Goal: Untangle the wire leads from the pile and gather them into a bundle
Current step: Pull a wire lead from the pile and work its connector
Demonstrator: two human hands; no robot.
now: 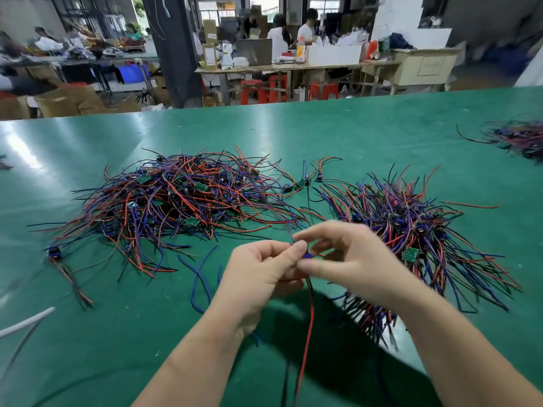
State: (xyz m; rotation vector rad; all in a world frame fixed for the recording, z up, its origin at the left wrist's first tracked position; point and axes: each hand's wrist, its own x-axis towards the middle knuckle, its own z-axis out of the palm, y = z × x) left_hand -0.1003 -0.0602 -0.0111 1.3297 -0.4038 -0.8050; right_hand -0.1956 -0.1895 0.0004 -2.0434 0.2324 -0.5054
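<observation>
Nearest the viewer, a thin red-and-black insulated wire lead [309, 324] hangs slack from the hands towards the near edge of the flat green-surfaced desk [117, 342]. Above it, the left hand [258, 274] and the right hand [343, 259] meet over the desk. Each grip is closed on the head of the wire lead, thumb and forefinger pinching a small blue part there, though motion blur hides the exact contact. A bent white cable [26, 321] lies at the near left, and a loose blue wire [199, 277] lies on the desk just left of the left hand. To the right, just beyond the right wrist, lies the gathered bundle [411, 230] of red, blue and black leads with its ends splayed. Farther left lies the larger tangled pile [182, 198] of similar leads with small green circuit boards among them. A third heap of wires [520, 139] lies at the far right. The leads appear light, limp and springy, so they are likely to snag on one another. Judged from this, the firm head end is the best place to hold a lead, drawing it out slowly rather than tugging at mid-length.
</observation>
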